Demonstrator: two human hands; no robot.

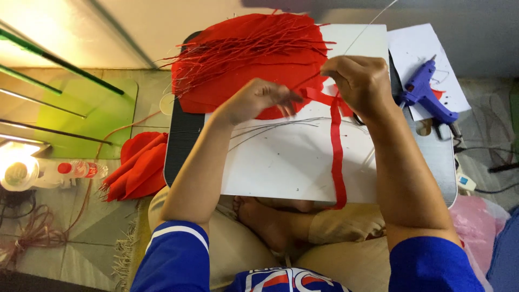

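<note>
Right hand (359,81) pinches the red ribbon (336,146) (long axis toward 6 o'clock); left hand (259,97) pinches its end at 9 o'clock

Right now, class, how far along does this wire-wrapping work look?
Done: a pile of red-wrapped wires lies on red fabric. In hand: left hand and right hand wind red ribbon around a wire. Left: bare wires on the white board.
</note>
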